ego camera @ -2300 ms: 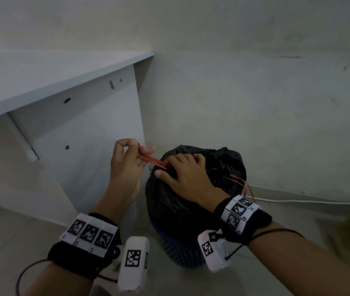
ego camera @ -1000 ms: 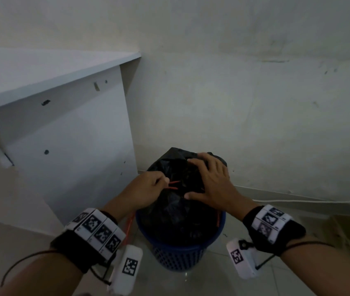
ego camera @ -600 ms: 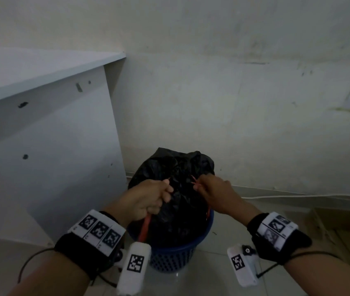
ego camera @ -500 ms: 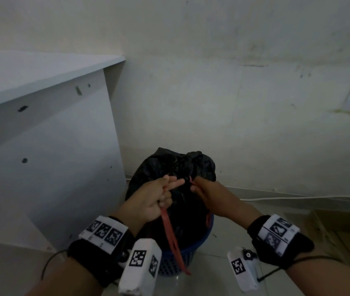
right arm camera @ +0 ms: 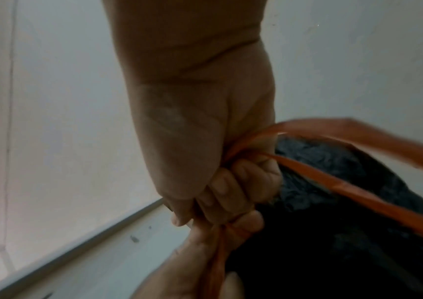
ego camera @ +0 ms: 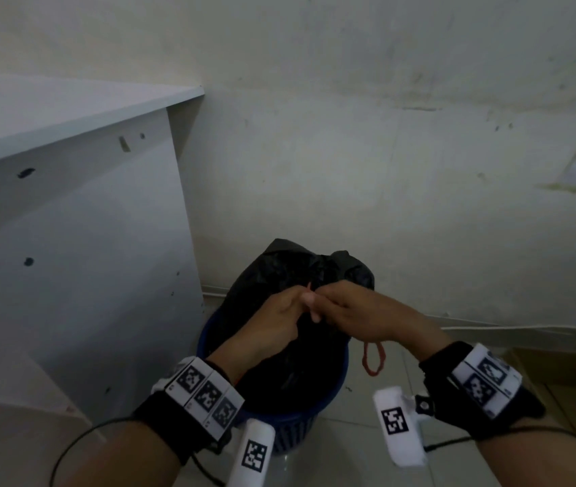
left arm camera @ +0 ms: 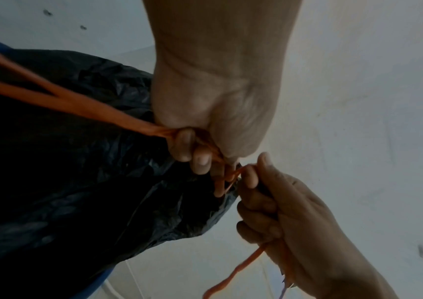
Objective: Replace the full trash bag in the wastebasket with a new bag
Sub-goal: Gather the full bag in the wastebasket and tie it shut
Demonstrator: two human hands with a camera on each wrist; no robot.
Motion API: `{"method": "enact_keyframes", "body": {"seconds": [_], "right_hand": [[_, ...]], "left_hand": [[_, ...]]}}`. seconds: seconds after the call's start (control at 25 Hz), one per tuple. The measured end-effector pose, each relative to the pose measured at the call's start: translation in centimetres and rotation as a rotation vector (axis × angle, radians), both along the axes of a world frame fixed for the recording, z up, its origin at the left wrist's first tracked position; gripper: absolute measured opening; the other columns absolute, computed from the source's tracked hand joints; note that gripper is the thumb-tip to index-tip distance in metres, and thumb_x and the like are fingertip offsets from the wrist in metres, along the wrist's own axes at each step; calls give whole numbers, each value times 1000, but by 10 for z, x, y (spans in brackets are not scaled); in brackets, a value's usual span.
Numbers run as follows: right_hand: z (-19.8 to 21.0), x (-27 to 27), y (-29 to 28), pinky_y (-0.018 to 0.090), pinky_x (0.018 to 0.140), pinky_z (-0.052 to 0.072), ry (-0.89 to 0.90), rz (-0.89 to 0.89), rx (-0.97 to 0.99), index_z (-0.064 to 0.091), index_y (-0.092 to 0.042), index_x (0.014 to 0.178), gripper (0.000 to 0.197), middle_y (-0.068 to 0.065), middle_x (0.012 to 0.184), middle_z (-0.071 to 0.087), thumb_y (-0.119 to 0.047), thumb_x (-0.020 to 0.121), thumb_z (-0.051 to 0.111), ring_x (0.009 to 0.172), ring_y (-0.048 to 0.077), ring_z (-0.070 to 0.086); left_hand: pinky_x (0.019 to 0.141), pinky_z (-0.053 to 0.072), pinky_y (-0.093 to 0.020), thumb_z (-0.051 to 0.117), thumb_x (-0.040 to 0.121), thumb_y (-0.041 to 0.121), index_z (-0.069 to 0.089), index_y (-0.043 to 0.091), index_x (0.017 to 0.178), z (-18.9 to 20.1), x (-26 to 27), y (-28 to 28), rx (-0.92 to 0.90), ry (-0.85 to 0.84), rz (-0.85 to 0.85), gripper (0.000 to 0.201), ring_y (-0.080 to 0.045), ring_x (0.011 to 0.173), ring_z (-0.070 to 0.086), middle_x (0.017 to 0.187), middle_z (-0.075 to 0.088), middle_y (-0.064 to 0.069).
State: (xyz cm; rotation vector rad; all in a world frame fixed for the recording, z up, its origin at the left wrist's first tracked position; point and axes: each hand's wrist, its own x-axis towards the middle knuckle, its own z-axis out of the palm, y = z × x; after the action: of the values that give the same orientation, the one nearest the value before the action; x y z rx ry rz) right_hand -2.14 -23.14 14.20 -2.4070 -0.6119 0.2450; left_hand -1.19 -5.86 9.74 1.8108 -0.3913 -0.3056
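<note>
A full black trash bag (ego camera: pixel 290 272) bulges out of a blue plastic wastebasket (ego camera: pixel 300 421) on the floor by the wall. Its orange drawstrings (left arm camera: pixel 59 97) are gathered at the bag's top. My left hand (ego camera: pixel 276 321) and right hand (ego camera: pixel 353 311) meet fingertip to fingertip over the bag. Each pinches a strand of the drawstring (right arm camera: pixel 346 188) in curled fingers. In the left wrist view my left hand (left arm camera: pixel 205 153) and the right hand (left arm camera: pixel 269 204) hold crossing strands at the knot. A loose orange loop (ego camera: pixel 372 360) hangs below my right hand (right arm camera: pixel 230 194).
A white desk side panel (ego camera: pixel 79 261) stands close to the left of the basket. The wall runs right behind it, with a white cable (ego camera: pixel 511 326) along its base. A cardboard piece (ego camera: pixel 567 384) lies on the tiled floor at the right.
Both hands have come together above the bag, from slightly apart half a second ago. The long orange strand that hung from my left hand is drawn in; a loop now dangles under the right.
</note>
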Motion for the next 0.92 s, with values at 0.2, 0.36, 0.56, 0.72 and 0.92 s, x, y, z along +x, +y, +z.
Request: {"method": "enact_keyframes", "body": {"seconds": [0.2, 0.36, 0.56, 0.72, 0.92], "right_hand": [[0, 7, 3, 20, 44, 29, 317, -138, 369, 56, -12, 73, 41, -10, 49, 46, -36, 102, 41, 43, 8, 33], [5, 9, 2, 23, 43, 26, 413, -158, 290, 57, -11, 72, 41, -3, 49, 39, -33, 102, 41, 43, 11, 30], [24, 3, -7, 17, 40, 30, 346, -122, 218, 61, -9, 71, 43, -7, 46, 46, -34, 101, 44, 39, 7, 34], [25, 6, -13, 16, 38, 24, 448, -173, 506, 58, -10, 72, 40, -4, 46, 38, -33, 101, 44, 37, 6, 28], [7, 13, 0, 24, 56, 36, 441, -50, 779, 65, -12, 89, 38, 0, 64, 49, -41, 96, 42, 58, 14, 46]], "left_hand": [[64, 40, -15, 38, 102, 35, 64, 34, 98, -6, -8, -2, 79, 20, -86, 26, 5, 65, 57, 84, 65, 17], [44, 29, -14, 39, 103, 16, 63, 22, 112, -8, -8, -6, -331, 228, 12, 27, -3, 50, 40, 80, 54, 2], [50, 27, -17, 35, 102, 11, 58, 21, 93, -3, -12, -13, -247, 253, -161, 27, -4, 53, 36, 69, 43, 6], [72, 35, -12, 34, 104, 27, 55, 23, 92, 0, -19, -11, 131, -79, -144, 24, 6, 77, 48, 85, 51, 14], [81, 39, -19, 28, 103, 37, 52, 23, 89, -4, -25, -5, 274, -244, -182, 31, 1, 82, 49, 91, 53, 7]]}}
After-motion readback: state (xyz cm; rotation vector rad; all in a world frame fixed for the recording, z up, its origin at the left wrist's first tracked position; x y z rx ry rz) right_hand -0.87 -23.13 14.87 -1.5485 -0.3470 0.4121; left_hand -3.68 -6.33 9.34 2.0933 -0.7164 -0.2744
